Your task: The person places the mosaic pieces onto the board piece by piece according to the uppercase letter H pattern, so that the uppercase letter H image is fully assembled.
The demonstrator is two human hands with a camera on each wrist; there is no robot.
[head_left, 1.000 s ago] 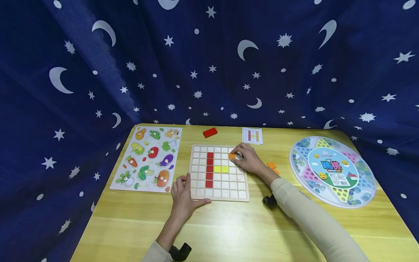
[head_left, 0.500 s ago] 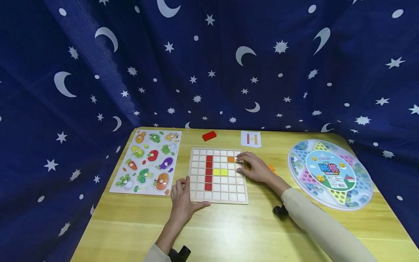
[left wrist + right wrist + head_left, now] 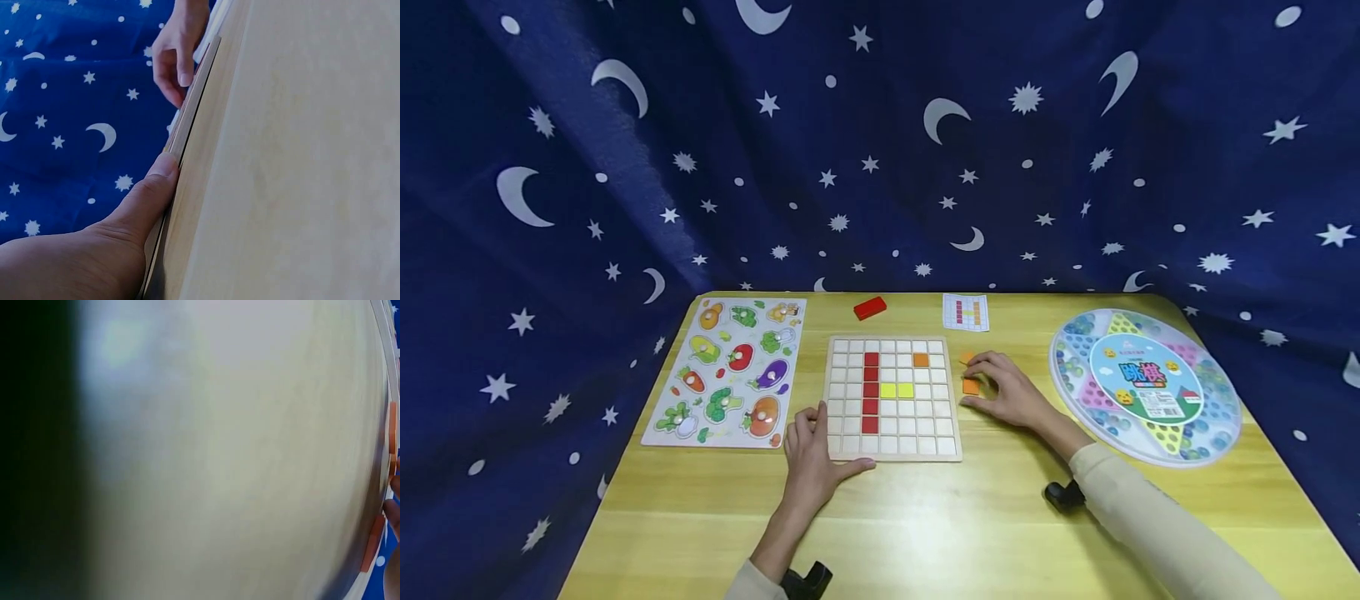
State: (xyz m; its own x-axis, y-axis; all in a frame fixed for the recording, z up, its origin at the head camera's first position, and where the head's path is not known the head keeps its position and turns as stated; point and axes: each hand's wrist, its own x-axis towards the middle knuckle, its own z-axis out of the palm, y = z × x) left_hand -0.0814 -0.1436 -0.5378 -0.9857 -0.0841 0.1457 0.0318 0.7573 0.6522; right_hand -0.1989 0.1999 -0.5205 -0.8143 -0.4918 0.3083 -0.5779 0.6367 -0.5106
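Observation:
A wooden grid board lies on the table, bearing a column of red square tiles, two yellow tiles and one orange tile. My left hand rests at its near left corner, index finger along the left side and thumb along the front edge; the left wrist view shows that thumb against the board's edge. Beyond the board's right side, my right hand has its thumb and fingers apart around a loose orange tile. Another orange tile is partly under the fingers.
A vegetable puzzle board lies left of the grid. Behind it are a red block and a small pattern card. A round Chinese checkers set sits on the right. A dark star-patterned curtain hangs behind the table.
My right hand has let go of the orange tile in the grid and moved right, off the board, to the loose orange tiles. My left hand has stayed at the board's corner.

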